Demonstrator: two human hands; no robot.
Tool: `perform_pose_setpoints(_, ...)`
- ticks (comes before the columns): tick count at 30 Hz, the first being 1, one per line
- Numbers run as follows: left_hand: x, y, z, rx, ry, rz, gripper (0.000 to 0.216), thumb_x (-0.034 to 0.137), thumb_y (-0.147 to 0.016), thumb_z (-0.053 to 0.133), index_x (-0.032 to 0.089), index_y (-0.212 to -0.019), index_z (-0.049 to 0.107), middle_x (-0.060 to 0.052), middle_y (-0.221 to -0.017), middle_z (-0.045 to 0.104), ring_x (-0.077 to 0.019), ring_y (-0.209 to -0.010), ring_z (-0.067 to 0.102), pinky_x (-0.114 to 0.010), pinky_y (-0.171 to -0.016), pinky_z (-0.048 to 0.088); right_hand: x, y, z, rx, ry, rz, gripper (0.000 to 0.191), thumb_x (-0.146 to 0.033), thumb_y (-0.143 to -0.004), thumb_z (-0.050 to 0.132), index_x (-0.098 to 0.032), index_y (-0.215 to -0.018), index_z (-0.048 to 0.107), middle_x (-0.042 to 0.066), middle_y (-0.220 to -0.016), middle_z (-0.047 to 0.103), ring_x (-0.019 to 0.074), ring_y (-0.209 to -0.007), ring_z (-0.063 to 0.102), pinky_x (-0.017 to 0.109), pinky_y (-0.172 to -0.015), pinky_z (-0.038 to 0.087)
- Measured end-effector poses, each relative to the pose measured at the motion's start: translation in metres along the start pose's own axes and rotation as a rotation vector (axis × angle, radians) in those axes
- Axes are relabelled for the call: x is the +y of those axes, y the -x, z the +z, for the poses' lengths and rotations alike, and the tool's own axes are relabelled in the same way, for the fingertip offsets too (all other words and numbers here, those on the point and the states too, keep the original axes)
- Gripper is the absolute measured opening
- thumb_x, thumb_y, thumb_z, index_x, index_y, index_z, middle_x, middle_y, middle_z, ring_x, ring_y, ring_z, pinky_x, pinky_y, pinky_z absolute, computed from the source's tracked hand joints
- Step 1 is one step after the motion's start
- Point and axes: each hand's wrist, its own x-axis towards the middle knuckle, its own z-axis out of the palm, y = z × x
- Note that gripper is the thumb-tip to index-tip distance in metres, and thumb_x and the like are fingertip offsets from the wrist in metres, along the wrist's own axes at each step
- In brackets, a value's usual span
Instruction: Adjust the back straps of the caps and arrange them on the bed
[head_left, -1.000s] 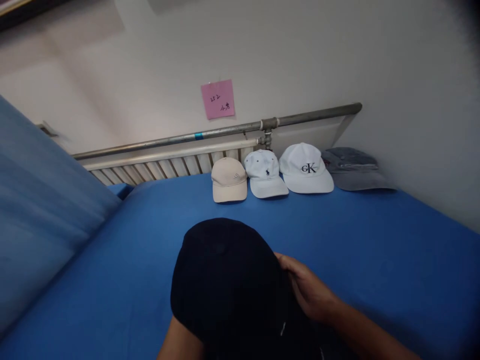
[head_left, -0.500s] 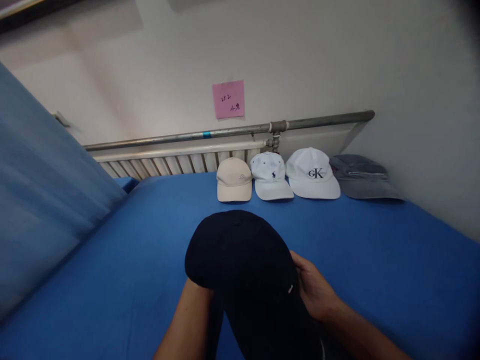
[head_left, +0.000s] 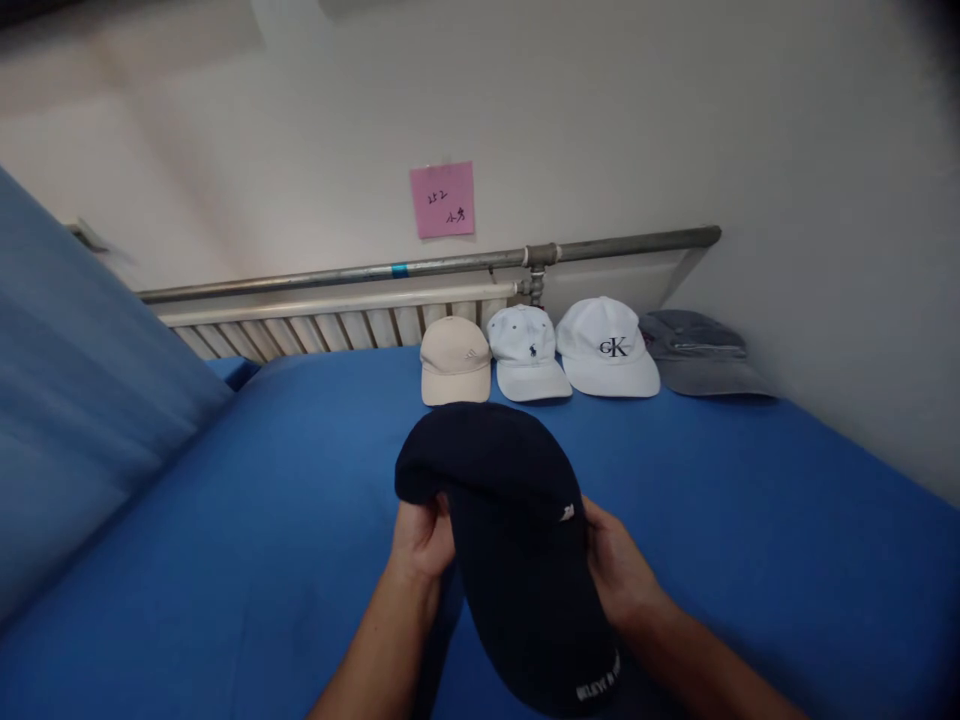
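free: blue surface (head_left: 285, 520) between curtain (head_left: 82, 400) and left hand (head_left: 424, 537) | blocked: navy cap (head_left: 514, 520), hat row (head_left: 529, 345) (wall (head_left: 570, 120) behind)

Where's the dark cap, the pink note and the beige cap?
Dark cap (head_left: 521, 570): head view, on its brim.
Pink note (head_left: 442, 201): head view, middle of paper.
Beige cap (head_left: 454, 347): head view, front of crown.

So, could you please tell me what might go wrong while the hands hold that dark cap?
The dark cap might knock the beige cap, since their outlines meet in this view. A bump there could also shift the neighbouring white cap. Held between the left hand and the right hand, the dark cap might crease.
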Motion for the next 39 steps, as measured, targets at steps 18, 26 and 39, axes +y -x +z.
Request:
perform_pose_setpoints(18, 0.028, 0.008, -0.003, -0.262, -0.019, -0.088, 0.030, 0.015, -0.090, 0.047, 0.015, -0.104, 0.073, -0.003, -0.110, 0.072, -0.0132, -0.106, 0.066, -0.020, -0.102, 0.042, -0.013, 0.009, -0.002, -0.207, -0.058, -0.243, 0.008, -0.025, -0.073, 0.066, -0.017, -0.072, 0.066, -0.005, -0.062, 0.066, 0.0091, -0.056, 0.060, 0.020, -0.057, 0.044)
perform_pose_setpoints(26, 0.018, 0.011, 0.001, -0.377, -0.048, -0.190, 0.031, 0.025, -0.094, 0.044, 0.026, -0.110, 0.071, 0.002, -0.115, 0.069, -0.0106, -0.112, 0.062, -0.018, -0.102, 0.040, -0.028, 0.011, -0.009, -0.310, -0.100, -0.224, 0.013, -0.028, -0.074, 0.069, -0.016, -0.078, 0.069, -0.001, -0.071, 0.073, 0.0121, -0.064, 0.066, 0.023, -0.066, 0.048)
perform_pose_setpoints(39, 0.005, 0.001, 0.006, -0.422, 0.038, -0.240, 0.041, 0.023, -0.100, 0.031, 0.019, -0.119, 0.066, -0.002, -0.119, 0.067, -0.0115, -0.115, 0.061, -0.023, -0.107, 0.036, -0.037, 0.010, -0.009, -0.171, -0.173, -0.184, 0.026, -0.038, -0.084, 0.061, -0.016, -0.083, 0.074, 0.003, -0.076, 0.075, 0.0155, -0.072, 0.069, 0.029, -0.084, 0.050)
